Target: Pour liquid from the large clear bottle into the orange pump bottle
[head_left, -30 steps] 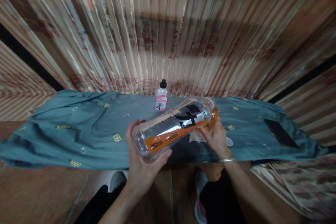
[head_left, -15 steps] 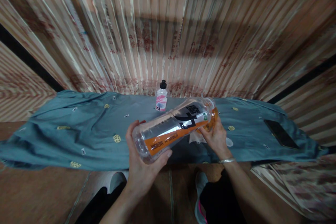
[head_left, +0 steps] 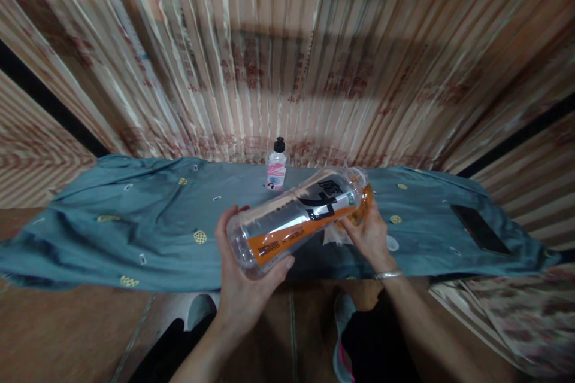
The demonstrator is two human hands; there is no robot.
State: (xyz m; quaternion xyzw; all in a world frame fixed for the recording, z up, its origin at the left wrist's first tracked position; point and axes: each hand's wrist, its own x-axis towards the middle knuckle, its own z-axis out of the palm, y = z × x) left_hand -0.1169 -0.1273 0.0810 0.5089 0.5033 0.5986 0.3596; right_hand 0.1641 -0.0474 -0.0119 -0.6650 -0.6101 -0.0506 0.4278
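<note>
A large clear plastic bottle [head_left: 287, 221] with an orange and black label is held tilted, its base lower left and its neck upper right. My left hand [head_left: 247, 275] is wrapped around the base, thumb along the near side. By the neck, my right hand [head_left: 368, 236] is closed on an orange see-through object [head_left: 367, 198], mostly hidden by the bottle and fingers, so its kind is unclear. Beneath them shows a piece of white tissue-like material [head_left: 335, 236]. Behind the big bottle, a small clear bottle [head_left: 276, 169] with a pink label and black cap stands upright.
A teal patterned cloth [head_left: 162, 221] covers the long narrow surface. On its right part lie a dark phone [head_left: 480, 229] and a pale round disc [head_left: 392, 243], close to my right wrist. A pleated beige curtain [head_left: 278, 60] hangs directly behind.
</note>
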